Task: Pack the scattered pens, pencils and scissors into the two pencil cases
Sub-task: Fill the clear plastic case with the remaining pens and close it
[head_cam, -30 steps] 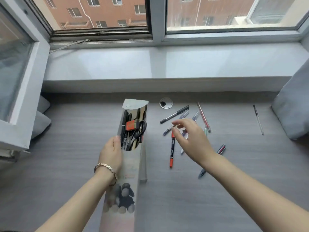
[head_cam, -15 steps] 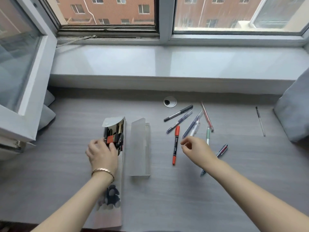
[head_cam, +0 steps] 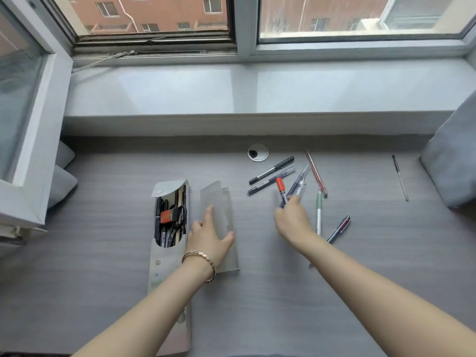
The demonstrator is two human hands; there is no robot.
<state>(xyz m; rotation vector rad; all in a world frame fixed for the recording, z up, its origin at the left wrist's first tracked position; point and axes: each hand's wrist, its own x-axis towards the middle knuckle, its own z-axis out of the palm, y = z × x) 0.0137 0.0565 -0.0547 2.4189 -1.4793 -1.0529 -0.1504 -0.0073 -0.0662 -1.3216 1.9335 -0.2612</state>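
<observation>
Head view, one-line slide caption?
Right hand grips an orange-capped pen; left hand rests on the frosted translucent plastic pencil case.

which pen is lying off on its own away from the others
The thin clear pen with the black cap, far right beside the grey cushion. All the other loose pens lie clustered around the right hand.

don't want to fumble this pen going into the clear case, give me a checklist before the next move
1. right hand has a grip on orange pen: ok
2. left hand resting on clear case: ok
3. clear case mouth open: cannot tell
4. patterned case lying flat on desk, out of the way: ok
5. loose pens all packed: not ok, several lie on desk
</observation>
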